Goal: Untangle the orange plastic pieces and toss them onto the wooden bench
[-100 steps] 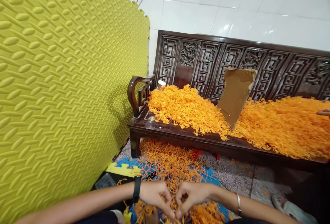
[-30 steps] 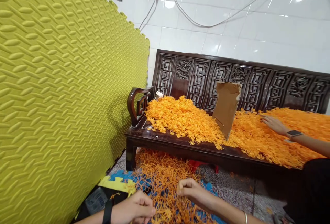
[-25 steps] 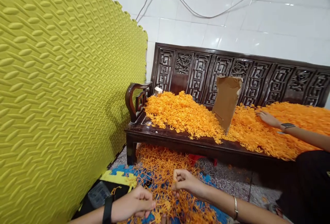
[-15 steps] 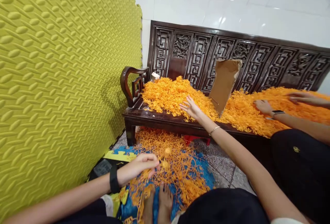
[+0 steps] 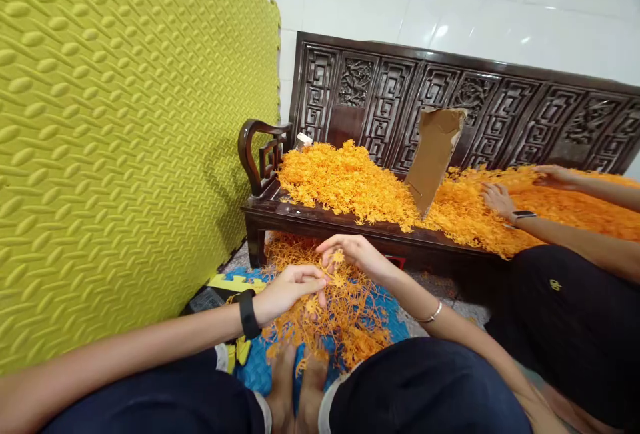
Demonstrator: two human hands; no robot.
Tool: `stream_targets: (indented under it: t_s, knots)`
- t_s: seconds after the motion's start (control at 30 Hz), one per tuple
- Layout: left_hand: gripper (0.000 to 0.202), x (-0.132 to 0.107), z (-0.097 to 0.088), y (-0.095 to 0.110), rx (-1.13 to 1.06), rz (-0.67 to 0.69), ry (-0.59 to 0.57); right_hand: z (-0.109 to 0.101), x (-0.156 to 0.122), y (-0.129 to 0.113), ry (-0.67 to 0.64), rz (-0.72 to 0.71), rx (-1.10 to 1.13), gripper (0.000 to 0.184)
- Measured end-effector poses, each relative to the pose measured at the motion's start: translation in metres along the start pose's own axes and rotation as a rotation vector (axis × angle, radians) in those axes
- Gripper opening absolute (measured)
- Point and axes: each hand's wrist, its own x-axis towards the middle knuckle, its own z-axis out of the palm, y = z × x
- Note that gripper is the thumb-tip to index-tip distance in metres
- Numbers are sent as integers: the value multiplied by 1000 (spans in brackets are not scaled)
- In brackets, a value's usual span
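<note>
Low over the floor, my left hand [image 5: 293, 291] has its thumb and fingers pinched on a thin orange plastic strand with small spiky flower-shaped pieces [image 5: 339, 281]. Close beside it, my right hand [image 5: 357, 254] is curved around the upper flower piece, fingers apart; whether they touch it is unclear. Beneath both hands lies a tangle of orange plastic strands [image 5: 350, 317] on a blue foam mat [image 5: 395, 321]. Beyond them, a heap of loose orange flower pieces [image 5: 340, 177] covers the left part of a dark carved wooden bench [image 5: 320, 217].
A cardboard piece [image 5: 434, 154] stands upright between the left heap and a larger orange heap [image 5: 565, 204]. At the right, another person's hands [image 5: 500, 201] rest in that heap. A tall yellow foam mat [image 5: 140, 141] walls off the left side. My bare feet are below.
My right hand has come back from the bench heap, down and toward my left hand. My left hand has risen slightly with the strand. The other person's hands have shifted left.
</note>
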Motion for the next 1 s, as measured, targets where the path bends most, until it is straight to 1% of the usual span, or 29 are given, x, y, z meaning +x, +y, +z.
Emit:
stream_targets:
  t_s: [0.07,0.1,0.2,0.3,0.4,0.57,0.67,0.8,0.93,0.97,1.0]
  knots:
    - [39,-1,0,1,88,35,38,-2,-4,-11,-12,33,-134,40]
    - [39,-2,0,2,131,42,53,-4,-5,-13,-37,64,-176,36]
    - [41,-3,-4,0,220,-9,31,-7,-8,-6,-86,108,-198,30]
    - [42,0,-8,-3,235,-32,0,-10,-8,10,-29,129,-168,34]
    - [43,6,-11,-9,228,-23,19,-12,-8,25,36,163,-154,38]
    - [43,11,-17,-21,213,-32,51,-13,-4,42,105,158,-152,41]
    - [43,11,-20,-24,204,-42,65,-13,-2,49,126,149,-155,41]
    - [43,10,-21,-23,255,-75,94,-10,0,57,138,155,-142,40]
    - [43,9,-23,-22,259,-77,111,-7,3,56,151,136,-147,38]
    - [43,9,-25,-23,251,-77,112,-9,3,54,172,131,-156,39]
    - [44,7,-27,-24,243,-79,111,-12,2,52,228,120,-169,39]
